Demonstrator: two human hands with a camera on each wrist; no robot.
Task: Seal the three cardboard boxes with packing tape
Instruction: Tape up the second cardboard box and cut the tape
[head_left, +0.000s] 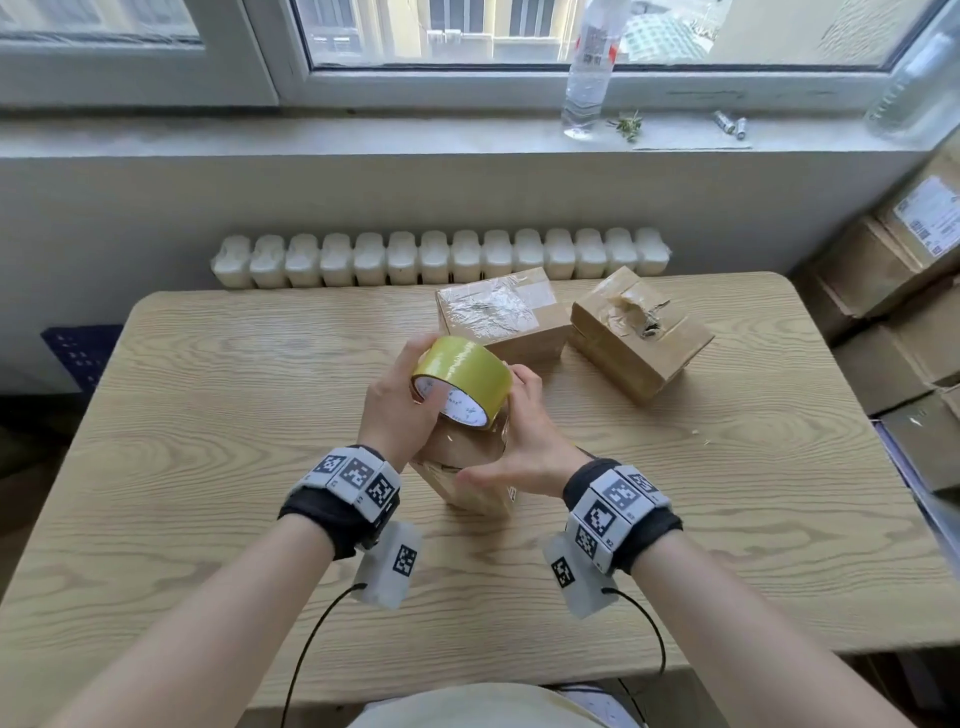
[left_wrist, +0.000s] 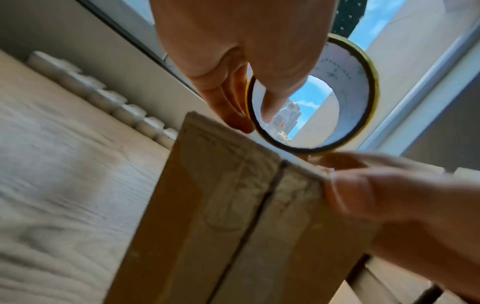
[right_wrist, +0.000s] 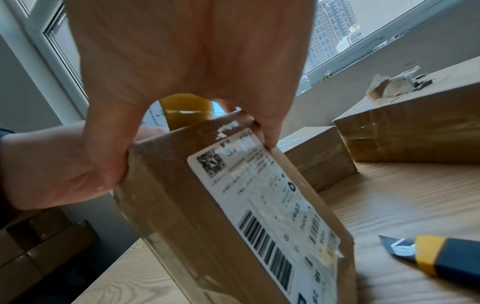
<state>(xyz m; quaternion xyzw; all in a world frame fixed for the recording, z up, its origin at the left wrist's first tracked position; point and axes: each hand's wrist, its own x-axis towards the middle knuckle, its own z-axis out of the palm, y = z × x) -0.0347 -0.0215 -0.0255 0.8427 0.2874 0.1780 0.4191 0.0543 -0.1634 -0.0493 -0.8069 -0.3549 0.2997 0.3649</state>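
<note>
A small cardboard box (head_left: 470, 486) stands on end on the wooden table (head_left: 234, 415), near the middle. It carries a shipping label (right_wrist: 262, 197), and a flap seam (left_wrist: 255, 207) runs down its near face. My right hand (head_left: 524, 449) grips its top end, thumb on one side and fingers on the other. My left hand (head_left: 400, 410) holds a yellow packing tape roll (head_left: 462, 376) right over that top end, thumb inside the core (left_wrist: 345, 82). Two more boxes, one (head_left: 501, 314) with crinkled clear tape and one (head_left: 639, 335) with torn tape, lie behind.
A blue and yellow utility knife (right_wrist: 436, 257) lies on the table right of the held box. A white radiator (head_left: 441, 257) runs behind the table. Stacked cartons (head_left: 904, 291) stand at the right. A plastic bottle (head_left: 587, 73) is on the windowsill.
</note>
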